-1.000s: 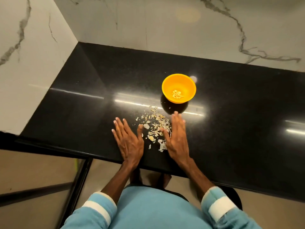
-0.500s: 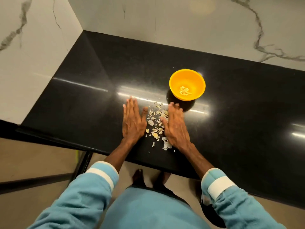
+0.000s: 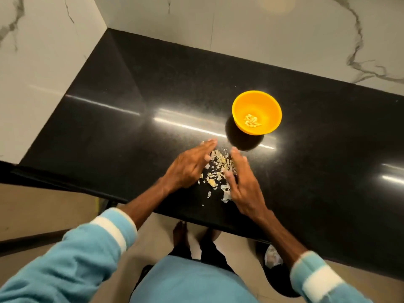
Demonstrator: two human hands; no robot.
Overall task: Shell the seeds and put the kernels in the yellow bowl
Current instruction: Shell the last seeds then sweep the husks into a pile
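Desk (image 3: 131, 127): black, polished, speckled, with streaks of light across it. It is set into a corner, with white veined marble walls (image 3: 240, 29) along its back and left edges.

Bowl (image 3: 269, 106): yellow, round and upright. It stands right of the desk's middle, between the front and back edges and touching neither. It casts a dark round shadow on its near left side.

Kernels (image 3: 252, 123): a small pale heap on the bowl's bottom.

Shells (image 3: 218, 169): a loose scatter of pale flakes and scraps near the front edge, nearer to me than the bowl and a little left of it. A few bits lie close to the edge, apart from the rest.

Left hand (image 3: 190, 165): palm down, with straight fingers held together and pointing toward the bowl. It holds nothing. Its thumb side lies against the left margin of the shells.

Right hand (image 3: 242, 182): also flat with extended fingers, and likewise holds nothing. It lies along the right margin of the shells, fingertips close to the bowl's shadow. The shells sit between the two hands. The fingers are somewhat blurred.

Sleeves (image 3: 87, 254): light blue with a white band at each cuff, pushed up the forearms.

Floor (image 3: 43, 211): beige, seen below the front edge. Bare feet (image 3: 181, 232) stand on it.
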